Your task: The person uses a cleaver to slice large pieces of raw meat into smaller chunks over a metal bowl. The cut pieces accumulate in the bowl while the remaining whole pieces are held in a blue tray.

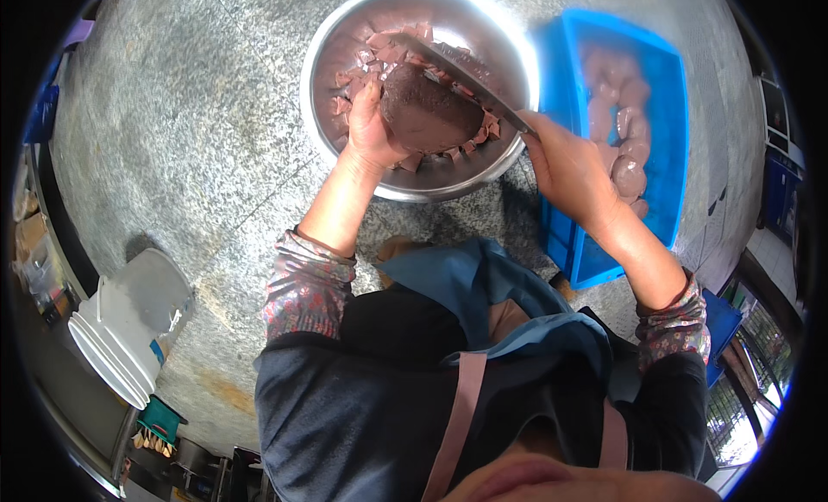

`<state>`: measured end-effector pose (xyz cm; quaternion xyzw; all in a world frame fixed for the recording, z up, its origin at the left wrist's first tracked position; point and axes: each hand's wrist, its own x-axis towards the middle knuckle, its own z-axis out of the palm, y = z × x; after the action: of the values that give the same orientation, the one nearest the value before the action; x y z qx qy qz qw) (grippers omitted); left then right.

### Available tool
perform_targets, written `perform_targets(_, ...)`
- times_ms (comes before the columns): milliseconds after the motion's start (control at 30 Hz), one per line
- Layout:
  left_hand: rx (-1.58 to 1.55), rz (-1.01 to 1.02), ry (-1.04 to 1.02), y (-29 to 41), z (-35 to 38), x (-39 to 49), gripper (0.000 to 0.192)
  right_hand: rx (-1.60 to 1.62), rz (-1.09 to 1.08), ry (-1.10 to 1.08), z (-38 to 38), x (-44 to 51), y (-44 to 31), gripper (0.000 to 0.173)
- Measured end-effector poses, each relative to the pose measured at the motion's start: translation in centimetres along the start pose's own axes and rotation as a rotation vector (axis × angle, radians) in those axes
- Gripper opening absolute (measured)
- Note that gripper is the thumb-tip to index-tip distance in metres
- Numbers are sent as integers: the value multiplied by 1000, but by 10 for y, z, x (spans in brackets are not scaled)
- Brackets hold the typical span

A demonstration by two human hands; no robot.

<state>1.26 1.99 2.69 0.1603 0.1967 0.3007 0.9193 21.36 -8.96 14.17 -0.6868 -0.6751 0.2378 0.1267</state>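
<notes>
A wide metal bowl (420,195) stands before me with many cut dark reddish-brown pieces (388,51) in it. My left hand (375,130) holds a large rounded block of the same dark brown material (430,110) over the bowl, thumb up along its left side. My right hand (569,165) grips the end of a long knife (472,91), whose dark blade slants up and left along the block's upper right edge. The knife's handle is mostly hidden in my fingers. Whether the blade is cutting into the block I cannot tell.
A blue plastic crate (676,146) with smooth brownish lumps (631,133) stands right of the bowl, partly under my right forearm. White plastic buckets (132,327) lie tipped on the grey stone floor (213,114) at the left. A green container (158,418) is at the lower left.
</notes>
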Motion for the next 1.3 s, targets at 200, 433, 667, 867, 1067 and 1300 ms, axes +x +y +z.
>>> perform_targets(200, 17, 19, -108, -1, -8, 2, 87, 19, -29, 79, -6, -1, -9, 24)
perform_targets(433, -90, 7, -146, 0, -18, 3, 84, 95, 4, 43, -4, -2, -9, 19)
perform_targets(667, 43, -18, -69, 7, -14, -5, 101, 502, 218, -282, -22, 9, 2, 19)
perform_targets(867, 122, -20, -57, 7, -7, -7, 107, 744, 327, -402, -21, 11, 12, 26)
perform_targets(1067, -36, 51, -139, 6, -13, 3, 107, 690, 266, -319, -14, 4, 11, 35)
perform_targets(1300, 80, 33, -67, 12, -16, -1, 109, 936, 431, -434, -21, 10, 11, 34)
